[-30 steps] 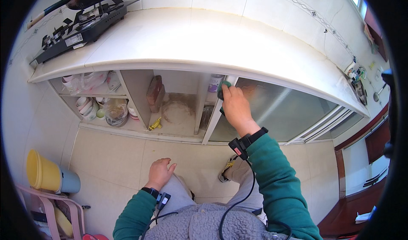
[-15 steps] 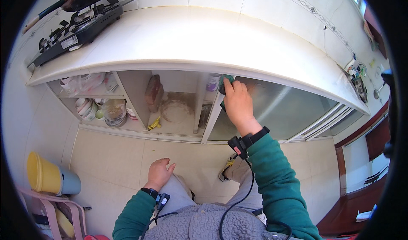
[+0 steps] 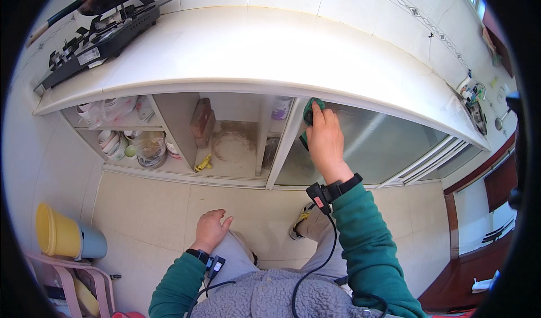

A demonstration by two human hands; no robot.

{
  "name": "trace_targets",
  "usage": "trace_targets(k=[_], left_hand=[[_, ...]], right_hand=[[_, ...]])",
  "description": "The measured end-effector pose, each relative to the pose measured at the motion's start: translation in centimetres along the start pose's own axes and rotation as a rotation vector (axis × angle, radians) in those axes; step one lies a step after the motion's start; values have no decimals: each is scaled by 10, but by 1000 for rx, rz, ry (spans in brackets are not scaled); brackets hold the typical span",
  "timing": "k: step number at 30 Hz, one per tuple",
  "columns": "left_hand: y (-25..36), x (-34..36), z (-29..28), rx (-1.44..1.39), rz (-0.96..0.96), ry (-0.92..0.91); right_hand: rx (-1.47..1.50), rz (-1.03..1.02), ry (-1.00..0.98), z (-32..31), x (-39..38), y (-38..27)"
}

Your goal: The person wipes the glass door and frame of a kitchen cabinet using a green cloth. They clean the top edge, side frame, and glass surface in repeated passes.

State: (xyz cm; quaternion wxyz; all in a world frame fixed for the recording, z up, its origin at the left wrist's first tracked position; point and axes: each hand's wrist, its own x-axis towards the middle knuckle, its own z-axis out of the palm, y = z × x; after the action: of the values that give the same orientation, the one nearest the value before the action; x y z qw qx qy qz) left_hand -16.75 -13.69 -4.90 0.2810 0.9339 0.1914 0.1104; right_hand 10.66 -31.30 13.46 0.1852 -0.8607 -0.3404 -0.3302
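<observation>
You pinch a green cloth [image 3: 308, 115] in your right hand [image 3: 327, 140]'s fingers at the glass door [image 3: 375, 143]'s upper left corner, under the bench [image 3: 225, 42]'s front edge, apparently wiping; the next stroke calls for flat contact. Your left hand [image 3: 212, 229] is empty, thumb spread. Farther left, the cabinet [image 3: 176, 109] holds bowls [image 3: 114, 146] and a bagged container [image 3: 151, 149].

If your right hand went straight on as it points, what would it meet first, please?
Past its green pad, the right hand would likely meet the glass door or, depth being unclear, the countertop edge.
</observation>
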Motion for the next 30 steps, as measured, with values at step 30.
trace_targets(k=[30], left_hand=[[-3,-5,-1,2,-39,1]], right_hand=[[-159,-179,-97,17,3,-22]])
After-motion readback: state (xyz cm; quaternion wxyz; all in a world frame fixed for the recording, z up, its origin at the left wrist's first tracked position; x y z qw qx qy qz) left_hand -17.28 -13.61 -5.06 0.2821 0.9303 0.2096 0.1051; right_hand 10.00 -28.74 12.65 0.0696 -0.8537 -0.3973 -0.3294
